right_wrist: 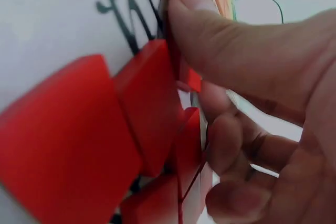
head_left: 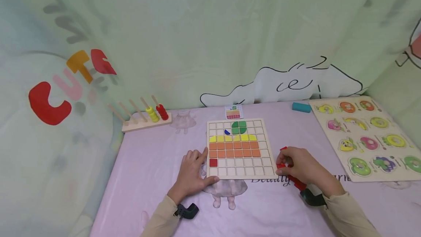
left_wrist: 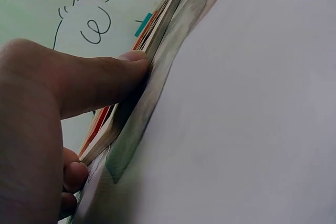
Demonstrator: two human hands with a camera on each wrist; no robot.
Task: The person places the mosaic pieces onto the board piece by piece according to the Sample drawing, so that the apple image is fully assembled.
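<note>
Head: left fingers wide against board; right fingers at red tiles, grip unclear.

Children's play corner: cartoon-printed green backdrop; lilac printed tablecloth; wooden bead-stacking rack; wooden fruit puzzle; mosaic board.

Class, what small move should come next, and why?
Probably set a red tile beside the lone red square on the board: that row is otherwise bare, the card shows red at the bottom, and the right hand is at the tiles.
</note>
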